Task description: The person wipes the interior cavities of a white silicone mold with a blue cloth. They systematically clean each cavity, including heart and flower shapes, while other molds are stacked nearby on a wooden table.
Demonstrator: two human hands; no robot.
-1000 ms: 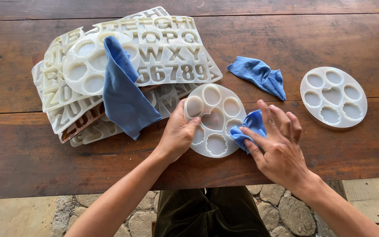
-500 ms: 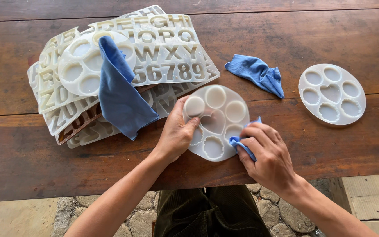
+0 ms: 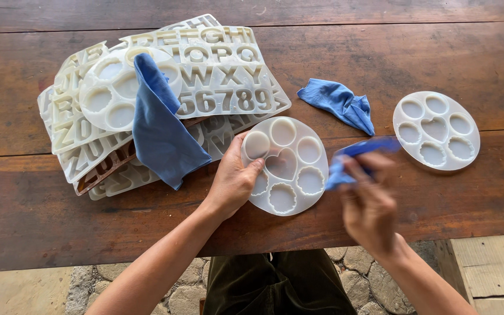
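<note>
Right hand [image 3: 368,204] lifted off round white mould [image 3: 285,166], fingers still pinching blue cloth [image 3: 354,154], now blurred beside it. Left hand [image 3: 234,178] keeps gripping mould's edge on tabletop [image 3: 30,210]; wiping paused.

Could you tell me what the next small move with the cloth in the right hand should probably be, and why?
Probably bring the small blue cloth back down into a cavity of the round white mould. The right hand holds it lifted just off the mould's right edge, blurred, while the left hand grips the mould's left edge on the wooden table, steadying it.
</note>
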